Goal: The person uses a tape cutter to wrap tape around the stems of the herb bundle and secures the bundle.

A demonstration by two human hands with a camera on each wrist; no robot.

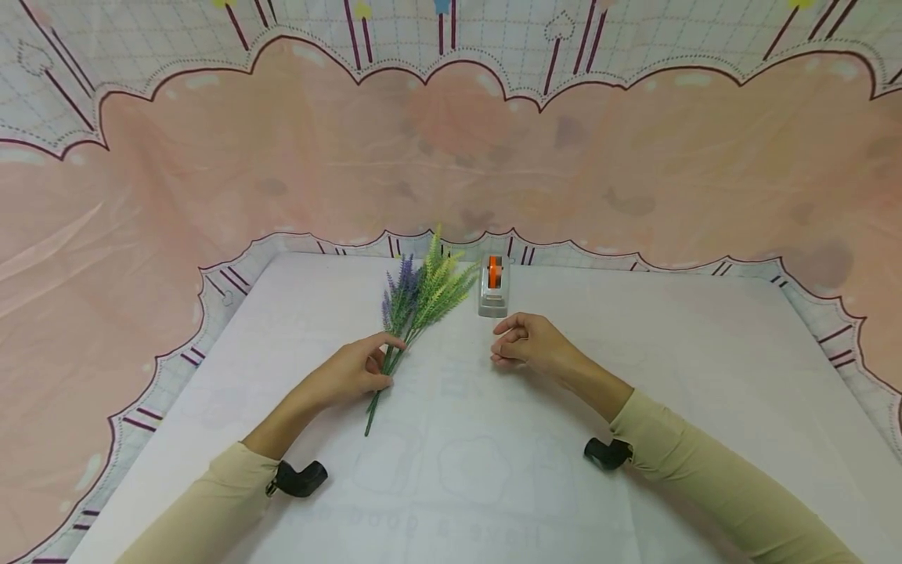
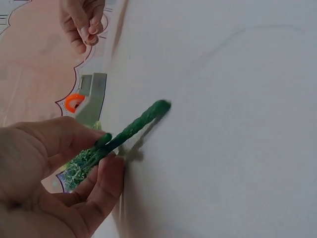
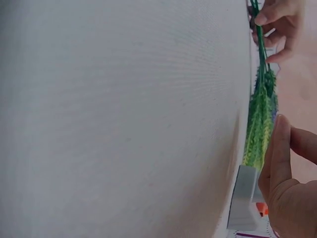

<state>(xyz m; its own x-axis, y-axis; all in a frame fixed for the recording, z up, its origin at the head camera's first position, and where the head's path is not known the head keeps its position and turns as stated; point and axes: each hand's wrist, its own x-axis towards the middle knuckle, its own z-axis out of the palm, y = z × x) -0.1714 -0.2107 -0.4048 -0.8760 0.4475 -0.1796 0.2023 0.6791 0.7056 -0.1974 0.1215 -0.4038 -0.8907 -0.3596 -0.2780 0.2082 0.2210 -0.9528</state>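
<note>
Artificial lavender stems with purple and yellow-green heads (image 1: 431,301) lie on the white table, heads toward the far edge. My left hand (image 1: 358,366) is at their lower green stems (image 2: 131,130), with thumb and fingers closed around them. Beyond the fingers, the stem ends stick out toward me. My right hand (image 1: 530,342) hovers over the table, fingers loosely bent, holding nothing. Just beyond it stands a grey tape dispenser (image 1: 493,301) with an orange core, right of the flower heads. In the right wrist view, the dispenser (image 3: 242,196) is partly hidden by the right hand's fingers.
The white table (image 1: 669,352) has faint printing showing through its cover. A peach and white patterned cloth (image 1: 451,164) hangs behind it and along the sides. Black wrist cameras (image 1: 301,479) sit at both sleeve cuffs, close above the table.
</note>
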